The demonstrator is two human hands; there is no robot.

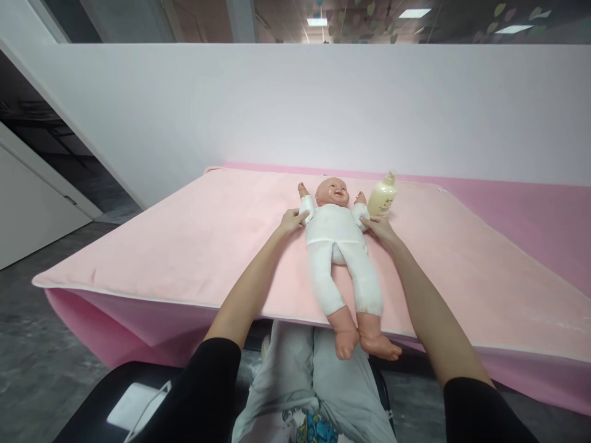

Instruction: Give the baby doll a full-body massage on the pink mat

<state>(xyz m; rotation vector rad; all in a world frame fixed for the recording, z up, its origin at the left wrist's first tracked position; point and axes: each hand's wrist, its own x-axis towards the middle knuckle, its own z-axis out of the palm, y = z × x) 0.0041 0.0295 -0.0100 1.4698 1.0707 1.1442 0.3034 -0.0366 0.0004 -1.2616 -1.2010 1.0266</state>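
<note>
A baby doll (335,224) with a white cloth body lies on its back on the pink blanket (184,240). Its head points to the wall and its bare feet hang past the table's front edge. My left hand (294,220) grips the doll's arm on the left side, fingers closed round the white sleeve. On the other side my right hand (378,227) holds the doll's other arm the same way. Just behind my right hand stands a pale yellow pump bottle (382,195), close to the doll's raised hand.
Behind the table rises a white wall (295,104) with glass above it. A pink cover (530,215) shows under the blanket at the right. A white flat object with a cord (136,406) rests on a black seat at lower left.
</note>
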